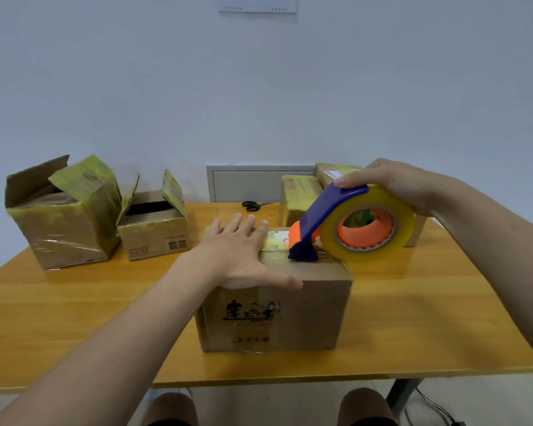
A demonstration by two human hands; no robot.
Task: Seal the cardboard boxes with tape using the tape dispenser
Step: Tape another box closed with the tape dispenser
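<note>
Cardboard box under flat left hand; right hand tight around blue tape dispenser.

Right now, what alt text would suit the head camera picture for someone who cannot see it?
A person's left hand presses flat on a closed cardboard box while the right hand grips a blue tape dispenser, its nose on the box top. The box stands on a yellow table, with two open boxes at left and scissors behind.
</note>
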